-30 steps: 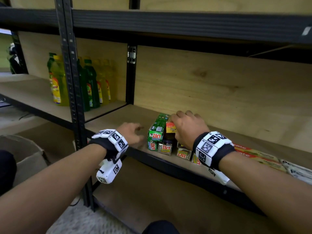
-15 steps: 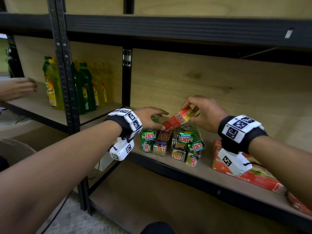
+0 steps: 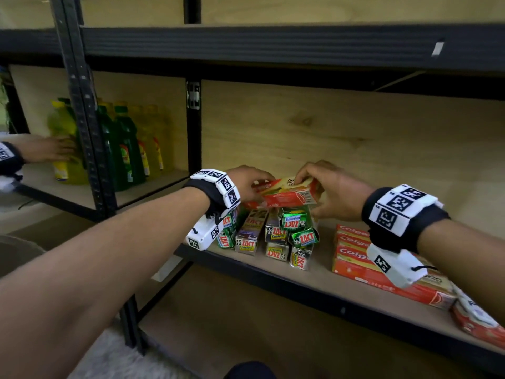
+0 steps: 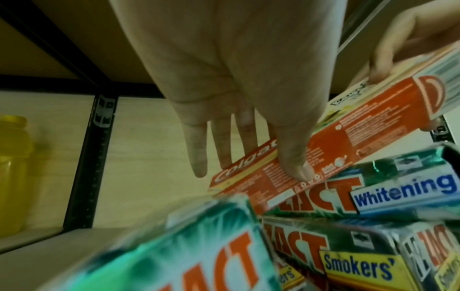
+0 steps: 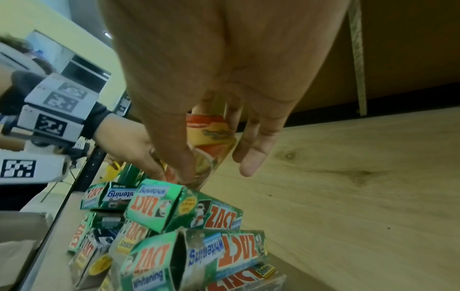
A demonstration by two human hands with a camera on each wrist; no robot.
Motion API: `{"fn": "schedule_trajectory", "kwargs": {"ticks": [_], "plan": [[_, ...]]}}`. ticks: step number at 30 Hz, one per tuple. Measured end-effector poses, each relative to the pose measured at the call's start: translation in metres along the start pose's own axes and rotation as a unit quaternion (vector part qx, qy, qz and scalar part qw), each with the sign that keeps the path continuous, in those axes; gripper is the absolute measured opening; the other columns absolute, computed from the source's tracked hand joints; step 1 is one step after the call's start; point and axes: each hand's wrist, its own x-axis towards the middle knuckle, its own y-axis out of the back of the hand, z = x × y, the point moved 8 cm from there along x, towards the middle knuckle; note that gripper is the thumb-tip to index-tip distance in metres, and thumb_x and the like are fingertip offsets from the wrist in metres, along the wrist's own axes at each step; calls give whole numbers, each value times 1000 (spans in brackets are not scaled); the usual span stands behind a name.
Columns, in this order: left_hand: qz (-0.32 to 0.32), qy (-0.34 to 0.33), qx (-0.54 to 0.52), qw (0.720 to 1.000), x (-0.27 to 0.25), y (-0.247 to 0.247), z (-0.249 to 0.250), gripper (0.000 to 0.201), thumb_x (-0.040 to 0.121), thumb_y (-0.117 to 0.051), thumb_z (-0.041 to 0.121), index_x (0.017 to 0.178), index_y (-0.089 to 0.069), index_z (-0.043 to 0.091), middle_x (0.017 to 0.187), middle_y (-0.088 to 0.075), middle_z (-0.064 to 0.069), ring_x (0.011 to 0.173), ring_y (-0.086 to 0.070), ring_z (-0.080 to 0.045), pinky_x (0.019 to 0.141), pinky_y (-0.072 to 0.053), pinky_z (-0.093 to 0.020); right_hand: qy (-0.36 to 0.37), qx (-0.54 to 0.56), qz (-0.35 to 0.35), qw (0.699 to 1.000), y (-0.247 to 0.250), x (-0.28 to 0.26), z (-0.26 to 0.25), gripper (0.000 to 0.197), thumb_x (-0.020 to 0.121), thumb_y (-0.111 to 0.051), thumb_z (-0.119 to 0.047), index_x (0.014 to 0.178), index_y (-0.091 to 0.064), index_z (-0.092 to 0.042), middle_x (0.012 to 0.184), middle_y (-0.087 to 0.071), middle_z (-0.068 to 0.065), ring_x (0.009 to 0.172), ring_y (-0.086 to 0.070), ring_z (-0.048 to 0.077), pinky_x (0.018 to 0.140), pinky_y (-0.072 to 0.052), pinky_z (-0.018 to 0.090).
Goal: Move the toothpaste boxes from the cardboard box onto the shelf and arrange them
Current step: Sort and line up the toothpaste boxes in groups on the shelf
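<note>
I am holding a red toothpaste box (image 3: 287, 194) by its ends, left hand (image 3: 246, 184) and right hand (image 3: 333, 191) pinching it, above the stacked Zact boxes (image 3: 276, 233) already on the shelf (image 3: 322, 283), arranging unfinished.

Two hands meet at the middle of the head view, the left hand (image 3: 247, 184) and the right hand (image 3: 332, 191), with one red Colgate box (image 3: 287, 196) between them. Below it, about nine Zact boxes (image 3: 276, 236) show end-on. At lower right lie several red Colgate boxes (image 3: 352, 255), their count unclear. At left stand roughly six dish-soap bottles (image 3: 128, 149), and a third hand (image 3: 47, 151) appears.
</note>
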Motion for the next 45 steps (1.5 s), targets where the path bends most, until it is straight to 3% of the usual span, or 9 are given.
{"fn": "schedule_trajectory", "kwargs": {"ticks": [2,5,10,14,22,27,31,37,45], "plan": [[24,-12,34,999,1,7,6,62,79,-78,32,137,-55,25,122,-61,-3,109,-56,-20,82,-36,-22,-15,-14,9,1000,0,-2,4,54,76,-83,-30,117,-50,-38,104,-47,-13,84,-54,2,68,-47,16],[45,-13,48,998,3,13,13,62,79,-77,37,136,-53,28,116,-55,-1,106,-54,-20,88,-43,-27,-27,0,64,998,11,-6,15,45,80,-80,-25,115,-53,-35,102,-53,-9,75,-53,-1,59,-37,12],[105,-19,60,992,4,30,40,63,78,-78,22,134,-51,30,118,-47,-2,110,-50,-25,98,-45,-38,-44,0,102,994,30,-23,26,55,82,-77,-17,127,-48,-34,119,-51,-3,85,-60,12,76,-49,27],[137,-20,110,984,2,38,69,64,79,-76,17,135,-49,33,122,-46,0,115,-44,-26,96,-47,-44,-77,-14,115,990,42,-43,38,65,82,-75,-15,135,-42,-32,124,-47,0,97,-59,21,83,-52,33],[107,-75,149,980,0,23,136,65,83,-73,29,142,-44,32,127,-50,-1,122,-43,-25,96,-45,-53,-160,-68,43,984,59,-100,75,62,79,-78,-22,130,-45,-31,116,-54,-2,94,-58,18,77,-50,31],[54,-127,126,982,-5,-8,180,61,86,-71,30,141,-47,27,127,-55,-3,120,-50,-25,97,-47,-48,-195,-84,-18,977,56,-143,101,59,76,-82,-27,124,-48,-32,111,-59,-3,95,-60,18,78,-52,33],[9,-153,133,979,-16,-43,208,60,88,-69,36,143,-45,29,130,-53,0,121,-50,-22,96,-49,-43,-218,-86,-75,969,34,-173,122,54,76,-82,-26,118,-48,-31,111,-60,-1,91,-61,18,80,-56,38],[-42,-167,142,975,-27,-100,220,64,89,-65,45,147,-40,33,135,-51,1,123,-50,-21,97,-48,-41,-239,-117,-146,953,-11,-203,146,61,80,-79,-34,131,-44,-33,119,-60,-2,90,-55,16,72,-44,27],[-46,-147,115,981,-27,-136,212,61,89,-62,51,145,-43,35,137,-44,6,128,-40,-16,102,-44,-38,-250,-87,-169,949,-39,-211,163,65,76,-82,-35,132,-49,-37,133,-53,-3,106,-57,15,90,-52,32]]}}
